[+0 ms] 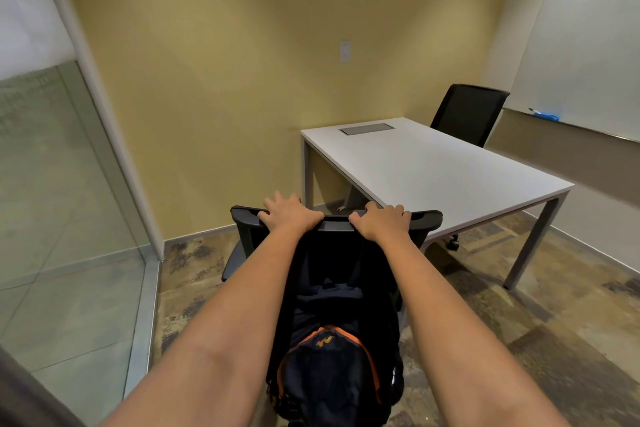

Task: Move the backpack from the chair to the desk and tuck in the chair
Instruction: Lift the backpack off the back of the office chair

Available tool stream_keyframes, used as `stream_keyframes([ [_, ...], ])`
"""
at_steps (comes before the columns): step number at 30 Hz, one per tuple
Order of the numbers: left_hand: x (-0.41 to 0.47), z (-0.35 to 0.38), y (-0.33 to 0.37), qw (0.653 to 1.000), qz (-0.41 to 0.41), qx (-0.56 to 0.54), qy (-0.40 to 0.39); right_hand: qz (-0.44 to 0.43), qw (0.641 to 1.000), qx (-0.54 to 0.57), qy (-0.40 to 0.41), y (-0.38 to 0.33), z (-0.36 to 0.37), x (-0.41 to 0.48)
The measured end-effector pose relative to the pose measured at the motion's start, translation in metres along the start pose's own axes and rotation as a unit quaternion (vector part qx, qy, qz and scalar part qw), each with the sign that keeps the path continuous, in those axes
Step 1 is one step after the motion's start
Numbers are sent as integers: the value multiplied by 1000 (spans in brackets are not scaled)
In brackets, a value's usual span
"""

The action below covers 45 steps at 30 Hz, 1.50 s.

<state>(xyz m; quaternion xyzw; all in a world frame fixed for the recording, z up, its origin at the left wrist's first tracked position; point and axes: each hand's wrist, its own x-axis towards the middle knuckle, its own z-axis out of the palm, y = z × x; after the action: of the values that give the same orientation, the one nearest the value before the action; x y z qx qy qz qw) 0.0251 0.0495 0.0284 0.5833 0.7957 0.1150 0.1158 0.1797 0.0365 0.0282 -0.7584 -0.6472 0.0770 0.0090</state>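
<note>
While the white desk (433, 166) stands bare just beyond, the black chair (429, 218) faces it with the backpack (332, 367) hanging behind its backrest. The left hand (289, 215) and right hand (381, 222) clamp its top edge; pushing now may swing the bag loose.

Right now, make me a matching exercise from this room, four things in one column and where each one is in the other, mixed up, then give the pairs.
Things:
1. backpack
2. left hand
3. blue eraser
4. second chair

Places:
A. on the whiteboard ledge
B. behind the far side of the desk
C. on the near chair
D. gripping the near chair's top edge

Pairs: 1-C, 2-D, 3-A, 4-B
</note>
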Motion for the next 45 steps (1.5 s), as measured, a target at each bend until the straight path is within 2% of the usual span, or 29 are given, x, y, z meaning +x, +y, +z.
stream_keyframes([
  [3, 6, -2, 8, 997, -41, 39, -51, 6, 999, 7, -44, 0, -10, 8],
  [8, 7, 8, 14, 995, -51, 74, -31, 16, 997, 11, -81, -5, -17, 20],
  [16, 9, 19, 11, 995, -22, 88, 31, 36, 999, 33, 17, -9, -2, 29],
  [21, 11, 19, 11, 996, -21, 83, 35, 17, 995, 63, 76, 11, -1, 32],
  [26, 11, 19, 12, 996, -21, 73, 37, 34, 987, 95, 126, 44, -5, 34],
  [36, 10, 16, 11, 997, -19, 61, 32, 59, 978, 124, 158, 74, -6, 42],
  [45, 4, 19, 13, 994, -61, 72, 56, 132, 968, 173, 123, 106, -8, 50],
])
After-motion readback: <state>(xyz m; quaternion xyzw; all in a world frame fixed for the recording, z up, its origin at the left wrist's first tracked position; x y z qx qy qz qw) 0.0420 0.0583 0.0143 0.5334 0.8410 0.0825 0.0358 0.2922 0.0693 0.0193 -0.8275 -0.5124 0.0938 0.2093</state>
